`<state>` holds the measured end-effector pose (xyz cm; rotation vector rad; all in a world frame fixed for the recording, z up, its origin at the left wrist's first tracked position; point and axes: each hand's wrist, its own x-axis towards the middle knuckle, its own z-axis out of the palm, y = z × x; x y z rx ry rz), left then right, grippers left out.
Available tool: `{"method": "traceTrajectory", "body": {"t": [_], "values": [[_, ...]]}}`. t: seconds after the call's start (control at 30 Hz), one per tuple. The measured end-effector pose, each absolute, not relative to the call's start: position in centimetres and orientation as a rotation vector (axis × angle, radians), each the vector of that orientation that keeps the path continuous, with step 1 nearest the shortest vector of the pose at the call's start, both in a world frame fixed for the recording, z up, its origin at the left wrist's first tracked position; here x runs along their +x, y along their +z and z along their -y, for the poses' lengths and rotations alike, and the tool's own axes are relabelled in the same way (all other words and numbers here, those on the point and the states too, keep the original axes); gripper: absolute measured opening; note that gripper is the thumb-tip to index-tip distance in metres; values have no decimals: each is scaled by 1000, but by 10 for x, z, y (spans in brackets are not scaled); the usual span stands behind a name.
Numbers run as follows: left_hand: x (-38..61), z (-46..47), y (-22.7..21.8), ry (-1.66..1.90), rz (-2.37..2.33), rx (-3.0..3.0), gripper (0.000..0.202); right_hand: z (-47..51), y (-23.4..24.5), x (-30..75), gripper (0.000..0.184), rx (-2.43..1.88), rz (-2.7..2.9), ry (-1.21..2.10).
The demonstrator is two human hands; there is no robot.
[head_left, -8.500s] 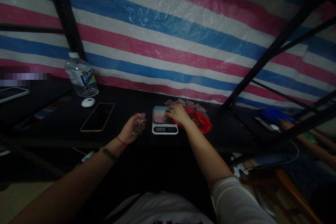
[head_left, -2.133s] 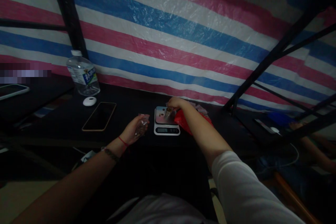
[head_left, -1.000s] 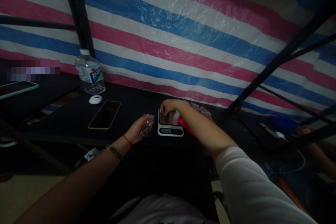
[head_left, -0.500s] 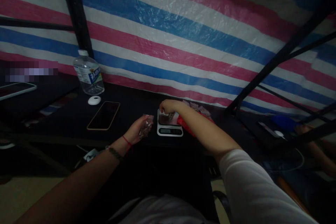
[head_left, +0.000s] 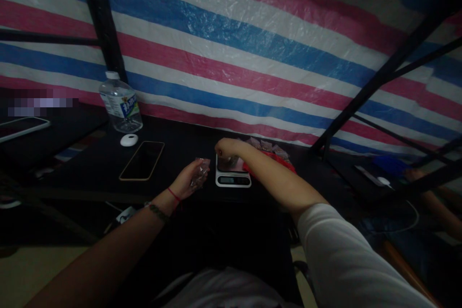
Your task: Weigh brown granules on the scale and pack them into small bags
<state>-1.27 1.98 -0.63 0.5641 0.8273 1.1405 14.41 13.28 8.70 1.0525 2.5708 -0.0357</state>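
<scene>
My left hand (head_left: 187, 181) is closed round a small clear plastic bag (head_left: 200, 173), held just left of a white kitchen scale (head_left: 233, 176) on the dark table. My right hand (head_left: 226, 147) hovers over the scale's far left corner, fingers curled in a pinch; what they hold is too small and dim to name. A little dark pile lies on the scale's platform. Behind my right forearm sits a red plastic bag (head_left: 279, 158), with several small clear packets (head_left: 267, 146) beyond it.
A phone (head_left: 142, 160) lies face up left of my hands, with a white round object (head_left: 129, 140) and a water bottle (head_left: 120, 104) behind it. Another phone (head_left: 21, 126) lies at far left. Black frame bars cross the striped tarp. Another person's arm (head_left: 435, 202) shows at right.
My right hand has shifted a little left over the scale's far corner, from the red bag side. My left hand keeps the clear bag in the same place.
</scene>
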Motion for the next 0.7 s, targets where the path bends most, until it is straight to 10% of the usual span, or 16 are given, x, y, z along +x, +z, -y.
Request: {"method": "traceTrajectory", "body": {"t": [0.3,0.7], "values": [[-11,-18,-1,1135,-836,569,25,-94,144,249,21,1528,-2905,-95],[-13,-17,-3,1147,-828,620,28,-52,50,332,28,2178,-2357,-24]]}}
